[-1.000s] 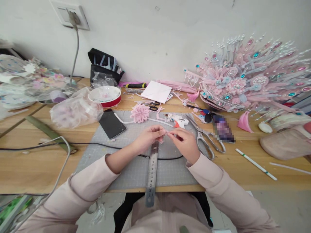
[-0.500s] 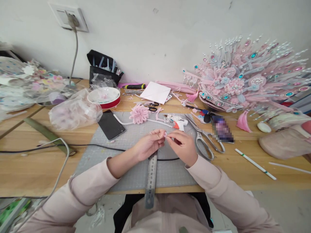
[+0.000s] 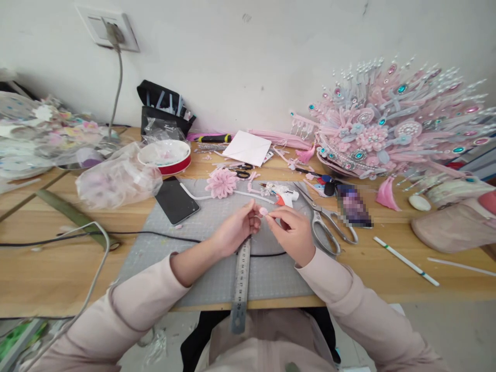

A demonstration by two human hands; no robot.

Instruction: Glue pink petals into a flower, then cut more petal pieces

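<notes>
A small pale pink piece (image 3: 263, 211), too small to name, sits at the fingertips of my right hand (image 3: 293, 232), pinched between thumb and forefinger. My left hand (image 3: 237, 227) is just left of it, its thumb raised and its fingers loosely curled and apart; nothing shows in its grasp. Under the hands lies a steel ruler (image 3: 241, 289), its near end jutting past the table edge, on a grey cutting mat (image 3: 186, 268). Beyond them, a pink looped flower (image 3: 221, 183) rests by a white strip. A white and orange glue gun (image 3: 285, 196) lies behind my right hand.
Large scissors (image 3: 324, 227) and a phone (image 3: 353, 205) lie right of the mat. A black phone (image 3: 177, 200) is at its left. A large pink beaded headdress (image 3: 387, 129) fills the back right. A black cable (image 3: 155, 233) crosses the mat.
My left fingers have loosened and drawn slightly away from the pink piece, which now shows more fully in my right fingertips. The view has shifted slightly.
</notes>
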